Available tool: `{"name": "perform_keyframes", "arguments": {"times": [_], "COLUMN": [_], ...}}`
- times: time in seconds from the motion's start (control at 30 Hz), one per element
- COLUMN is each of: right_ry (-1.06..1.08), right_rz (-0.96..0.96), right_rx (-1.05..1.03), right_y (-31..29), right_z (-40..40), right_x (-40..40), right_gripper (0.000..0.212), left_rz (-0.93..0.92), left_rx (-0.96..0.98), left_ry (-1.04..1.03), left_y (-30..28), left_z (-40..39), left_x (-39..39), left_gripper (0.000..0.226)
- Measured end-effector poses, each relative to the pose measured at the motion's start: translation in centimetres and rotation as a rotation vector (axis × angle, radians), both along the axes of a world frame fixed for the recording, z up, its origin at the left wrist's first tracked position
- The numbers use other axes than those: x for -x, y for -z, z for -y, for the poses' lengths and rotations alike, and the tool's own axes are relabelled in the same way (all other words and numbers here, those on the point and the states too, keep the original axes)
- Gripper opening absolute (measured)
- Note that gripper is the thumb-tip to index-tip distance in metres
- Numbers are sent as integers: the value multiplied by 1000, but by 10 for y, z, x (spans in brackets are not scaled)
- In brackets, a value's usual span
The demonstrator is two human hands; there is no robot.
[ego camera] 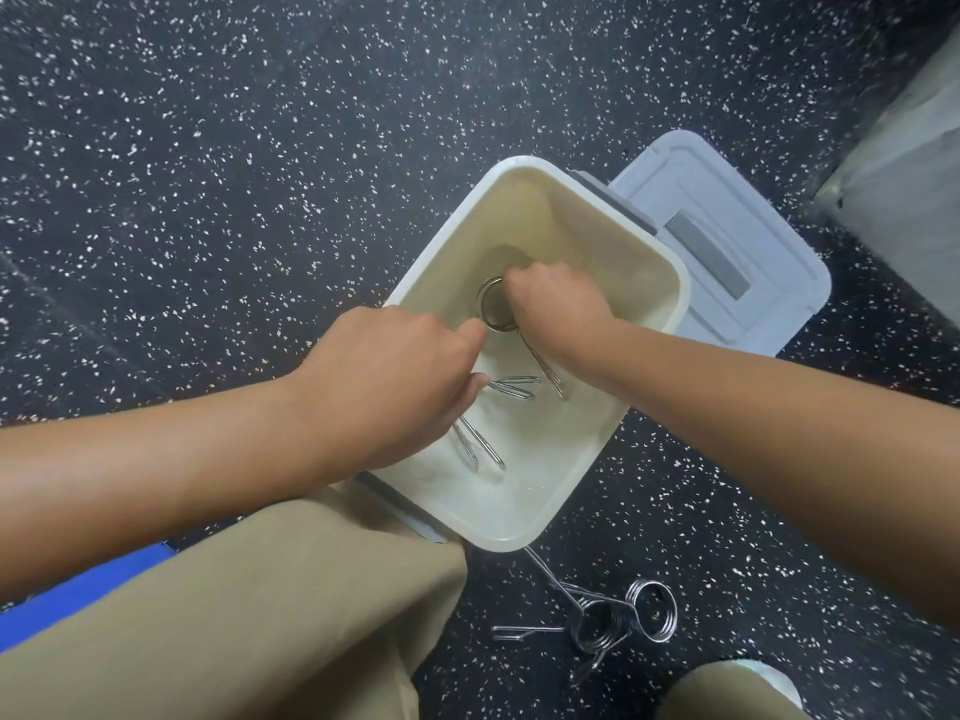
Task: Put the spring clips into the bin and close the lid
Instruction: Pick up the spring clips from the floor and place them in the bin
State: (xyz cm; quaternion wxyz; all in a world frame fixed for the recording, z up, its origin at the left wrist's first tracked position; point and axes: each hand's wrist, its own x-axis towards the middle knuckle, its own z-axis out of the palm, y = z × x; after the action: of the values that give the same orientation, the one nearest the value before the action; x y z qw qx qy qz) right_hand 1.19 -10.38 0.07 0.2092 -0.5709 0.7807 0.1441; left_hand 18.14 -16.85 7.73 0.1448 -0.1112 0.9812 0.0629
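A cream plastic bin stands open on the speckled floor. Both my hands reach down into it. My right hand is closed around a steel spring clip, whose coil shows beside my knuckles and whose handles trail toward me. My left hand is closed on another spring clip; its wire handles stick out below and beside my fingers. The grey lid lies flat on the floor behind the bin. Two more spring clips lie tangled on the floor just in front of the bin.
My bent left leg in tan trousers presses against the bin's near corner, and my right knee shows at the bottom. A blue object lies under my left arm. A pale wall or block stands at the right.
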Motion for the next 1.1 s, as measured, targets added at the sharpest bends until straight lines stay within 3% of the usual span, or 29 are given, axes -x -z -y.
{"name": "perform_keyframes", "arguments": {"times": [0.27,0.6,0.87,1.1], "right_ry": [40,-21,172,358], "right_rz": [5,148,397,453], "right_rx": [20,233,265,224], "right_y": [-2,-52,-120,-125], "right_z": [-2,-53,-120,-200], "right_x": [9,20,13,7], "right_gripper": [30,31,19,19], "left_rz": [22,-4,-24,4], "left_rx": [-15,-65,-102,-132], "left_ry": [-5,40,186,435], "left_y": [-1,-3,-13,-21], "left_z": [-2,-12,-36,-75], "left_x": [0,10,32,45], "left_gripper": [33,33,36,36]}}
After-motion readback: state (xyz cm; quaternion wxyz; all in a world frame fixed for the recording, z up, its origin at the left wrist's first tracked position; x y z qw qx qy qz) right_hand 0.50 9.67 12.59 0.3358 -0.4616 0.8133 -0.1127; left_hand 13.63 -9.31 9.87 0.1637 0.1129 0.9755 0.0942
